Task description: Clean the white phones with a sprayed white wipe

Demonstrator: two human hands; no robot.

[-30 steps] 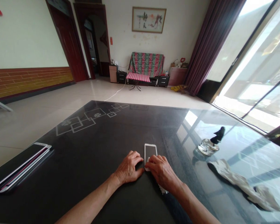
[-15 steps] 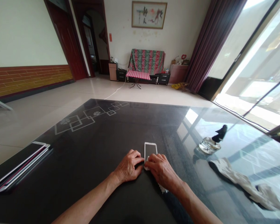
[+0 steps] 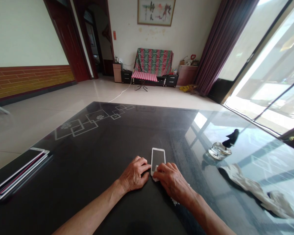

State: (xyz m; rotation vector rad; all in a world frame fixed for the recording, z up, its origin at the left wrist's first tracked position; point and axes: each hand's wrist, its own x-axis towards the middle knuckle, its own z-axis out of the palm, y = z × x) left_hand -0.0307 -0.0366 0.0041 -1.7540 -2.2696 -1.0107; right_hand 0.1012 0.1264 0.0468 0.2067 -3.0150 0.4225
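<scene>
A white-framed smartphone [image 3: 158, 157] lies face up on the dark glossy table [image 3: 107, 209]. My left hand [image 3: 135, 174] rests on the table at its left, fingers curled, with the index fingertip against the phone's lower left edge. My right hand [image 3: 172, 179] is closed on a white cloth [image 3: 156, 169] and presses it on the lower part of the screen. Part of the cloth sticks out beneath the right palm; the rest is hidden by the hand. The phone's lower right corner is also covered by the fingers.
At the left edge lies a stack of larger phones or tablets [image 3: 17, 169]. To the right stand a clear glass bottle with a black spray top [image 3: 219, 151] and a crumpled grey cloth [image 3: 257, 191]. A small table with a red checked top [image 3: 144, 76] is across the room.
My right hand with the cloth has shifted slightly right and down at the phone's bottom end. The left hand keeps its place at the phone's edge. The view has tilted down a little.
</scene>
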